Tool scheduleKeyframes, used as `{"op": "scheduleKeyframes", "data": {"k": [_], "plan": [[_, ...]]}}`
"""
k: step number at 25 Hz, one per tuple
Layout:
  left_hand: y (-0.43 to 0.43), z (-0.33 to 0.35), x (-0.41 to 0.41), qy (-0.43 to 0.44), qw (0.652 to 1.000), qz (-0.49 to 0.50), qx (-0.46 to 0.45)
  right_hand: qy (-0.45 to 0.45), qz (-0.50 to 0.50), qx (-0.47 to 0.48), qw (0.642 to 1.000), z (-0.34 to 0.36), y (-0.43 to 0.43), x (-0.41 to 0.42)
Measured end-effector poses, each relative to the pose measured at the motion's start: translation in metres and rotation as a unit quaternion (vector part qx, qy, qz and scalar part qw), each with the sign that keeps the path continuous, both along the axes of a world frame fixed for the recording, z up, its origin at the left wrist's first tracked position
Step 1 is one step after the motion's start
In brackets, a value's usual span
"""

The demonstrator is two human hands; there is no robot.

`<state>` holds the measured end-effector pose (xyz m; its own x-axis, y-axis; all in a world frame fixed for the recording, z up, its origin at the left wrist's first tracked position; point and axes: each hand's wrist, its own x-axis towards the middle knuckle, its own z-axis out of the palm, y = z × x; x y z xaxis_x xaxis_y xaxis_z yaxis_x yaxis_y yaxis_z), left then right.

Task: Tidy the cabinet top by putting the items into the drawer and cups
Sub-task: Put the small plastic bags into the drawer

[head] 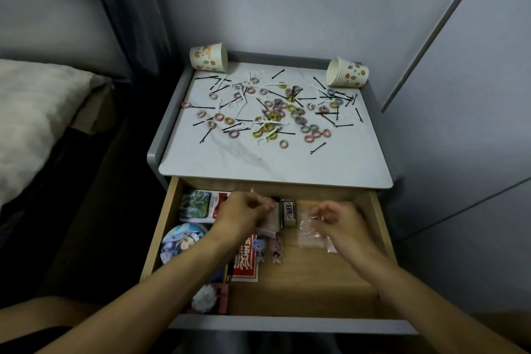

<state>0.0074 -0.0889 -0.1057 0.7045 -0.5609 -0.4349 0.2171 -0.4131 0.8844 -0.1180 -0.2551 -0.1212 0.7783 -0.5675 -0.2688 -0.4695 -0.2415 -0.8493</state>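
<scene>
Hair ties (275,115), black hairpins (319,148) and white floss picks (267,139) lie scattered across the cabinet top (258,161) at frame centre, two paper cups (209,56) tipped over at its back corners, so tidying looks barely begun, while in the open drawer (316,282) below, the left hand (244,214) pinches something pale and the right hand (337,217) pinches a clear plastic bag (309,234).
</scene>
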Motion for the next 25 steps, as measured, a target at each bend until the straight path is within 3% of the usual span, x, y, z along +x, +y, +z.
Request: {"op": "scheduleKeyframes", "data": {"k": [2, 5, 8, 10, 13, 16, 17, 19, 20, 21, 25], "plan": [[0.004, -0.005, 0.003, -0.026, 0.999, 0.0, 0.02, 0.048, -0.023, -0.094, 0.994, -0.026, -0.017, 0.005], [0.008, -0.005, 0.005, -0.043, 0.999, 0.01, 0.018, 0.055, -0.018, -0.142, 0.988, -0.052, -0.026, 0.024], [0.009, -0.006, 0.004, -0.002, 1.0, 0.007, 0.001, 0.038, 0.013, -0.168, 0.985, -0.066, -0.022, 0.037], [0.008, -0.008, 0.005, 0.01, 1.0, -0.001, -0.003, 0.038, 0.031, -0.237, 0.97, -0.072, -0.021, 0.038], [0.006, -0.009, 0.005, 0.012, 1.0, 0.0, -0.002, 0.07, 0.051, -0.337, 0.937, -0.063, -0.015, 0.032], [0.004, -0.008, 0.004, 0.01, 1.0, -0.01, -0.021, 0.073, 0.053, -0.362, 0.928, -0.039, -0.005, 0.024], [0.003, -0.008, 0.003, 0.007, 0.999, -0.016, -0.028, 0.046, 0.049, -0.317, 0.946, -0.029, 0.0, 0.022], [0.003, -0.008, 0.001, 0.002, 0.999, -0.027, -0.039, -0.043, 0.037, -0.07, 0.996, -0.007, 0.013, 0.017], [0.002, -0.007, -0.001, 0.003, 0.999, -0.029, -0.044, -0.077, 0.04, 0.062, 0.994, 0.003, 0.02, 0.015], [0.002, -0.006, -0.002, 0.006, 0.998, -0.031, -0.05, -0.086, 0.048, 0.135, 0.986, 0.008, 0.025, 0.013], [-0.001, -0.007, -0.006, 0.001, 0.998, -0.045, -0.047, -0.081, 0.082, 0.154, 0.981, 0.009, 0.029, 0.008]]}}
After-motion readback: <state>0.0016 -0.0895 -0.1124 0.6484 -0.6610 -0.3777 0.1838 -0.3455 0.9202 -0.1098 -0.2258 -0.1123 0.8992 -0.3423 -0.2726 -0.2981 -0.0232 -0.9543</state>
